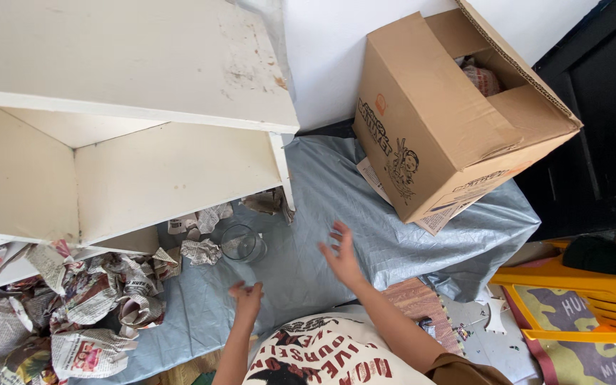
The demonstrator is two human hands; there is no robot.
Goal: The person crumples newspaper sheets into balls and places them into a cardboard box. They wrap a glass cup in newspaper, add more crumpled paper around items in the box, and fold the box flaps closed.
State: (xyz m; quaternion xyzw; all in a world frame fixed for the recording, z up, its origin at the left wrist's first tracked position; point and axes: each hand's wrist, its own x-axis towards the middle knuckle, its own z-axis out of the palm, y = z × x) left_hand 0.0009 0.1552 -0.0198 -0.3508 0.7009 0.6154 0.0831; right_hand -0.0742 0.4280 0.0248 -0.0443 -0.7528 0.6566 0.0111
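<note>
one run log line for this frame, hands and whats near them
left hand: empty, open, near clear glass | right hand: empty, fingers spread above grey sheet | crumpled newspaper left | cardboard box open

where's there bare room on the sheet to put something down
Free: the grey sheet between the glass, the right hand and the cardboard box. Crowded: crumpled newspaper heaped left of the left hand, under the white shelf.
</note>
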